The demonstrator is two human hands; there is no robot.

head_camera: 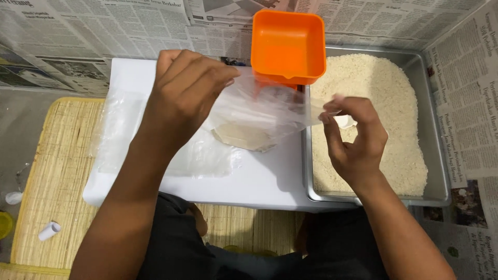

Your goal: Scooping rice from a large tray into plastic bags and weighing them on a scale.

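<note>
Mat: a straw mat (57,171) lies far left under the white board, with a small white roll (49,231) on it near my knee.
Board: the white board (259,179) sits across my lap, and flat clear bags (122,129) lie on its left part.
Left hand: my left hand (189,93) is closed on the top left edge of a clear plastic bag (259,111); my fingers (220,78) pinch it from above.
Bag: I hold the bag up over the middle of the board, between my two hands. It is open at the top, and a little rice (244,137) sits in its bottom corner.
Scoop: an orange square scoop (288,46) stands just behind the bag, at the near left corner of the tray. It looks empty. No hand touches it.
Right hand: my right hand (355,137) pinches the right edge of the bag with thumb and finger. It hangs over the left side of the tray.
Tray: the metal tray (438,155) is on the right, touching the board, and is full of white rice (389,93).
Paper: newspaper (104,31) covers the wall behind and the side at the right.
</note>
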